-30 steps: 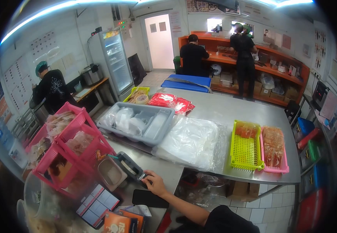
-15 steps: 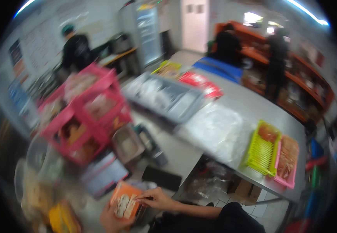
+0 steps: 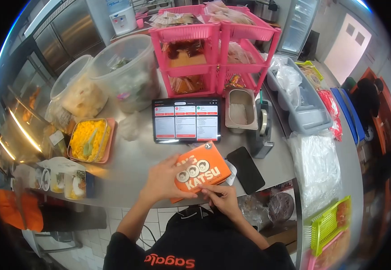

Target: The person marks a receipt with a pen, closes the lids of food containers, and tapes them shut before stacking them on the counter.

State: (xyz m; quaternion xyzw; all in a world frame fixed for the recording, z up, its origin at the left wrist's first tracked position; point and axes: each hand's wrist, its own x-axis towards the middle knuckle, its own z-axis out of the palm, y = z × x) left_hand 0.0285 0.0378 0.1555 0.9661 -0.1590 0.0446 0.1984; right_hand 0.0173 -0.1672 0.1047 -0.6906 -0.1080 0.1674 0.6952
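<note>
An orange cardboard food box [image 3: 203, 171] printed with "KATSU" and round cartoon faces sits tilted at the table's near edge. My left hand [image 3: 163, 180] grips its left side, fingers over the top and thumb along the near edge. At that near edge, my right hand [image 3: 222, 199] has its fingertips pinched against the box; its lower fingers are partly hidden. Just right of the box lies a black phone [image 3: 246, 170]. Behind the box, a tablet [image 3: 186, 120] displays order columns.
Pink stacked baskets [image 3: 218, 67] hold packets behind the tablet. A metal container [image 3: 241, 108] and a tape dispenser [image 3: 263, 130] stand right of it. Left are clear tubs [image 3: 125, 72] and a tray of yellow food [image 3: 89, 140]. Plastic bags [image 3: 314, 166] lie right. A person in orange [image 3: 17, 209] is at left.
My view has swung left and down, bringing the tablet and box to the centre. My left hand stays on the box; my right fingers are now at its near edge.
</note>
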